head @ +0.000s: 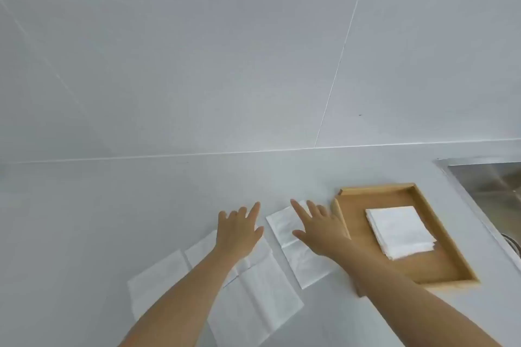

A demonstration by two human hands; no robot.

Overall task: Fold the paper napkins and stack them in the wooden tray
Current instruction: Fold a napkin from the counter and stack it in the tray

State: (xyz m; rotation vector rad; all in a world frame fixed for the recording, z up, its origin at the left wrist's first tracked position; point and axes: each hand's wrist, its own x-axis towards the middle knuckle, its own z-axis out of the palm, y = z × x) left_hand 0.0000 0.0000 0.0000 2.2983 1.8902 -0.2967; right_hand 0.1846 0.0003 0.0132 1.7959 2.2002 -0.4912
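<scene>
A wooden tray (352,222) lies on the white counter at the right, holding a stack of folded white napkins (399,231). Left of the tray lies a napkin folded into a long strip (293,245). My right hand (318,229) rests flat on its far end, fingers spread. Further left, unfolded white napkins (253,293) overlap on the counter. My left hand (239,229) lies flat with fingers apart at the far edge of those sheets, its fingertips on the bare counter. Neither hand grips anything.
A steel sink (490,186) sits at the right edge, close behind the tray. A white tiled wall (225,65) rises at the back of the counter. The counter (98,205) stretches to the left.
</scene>
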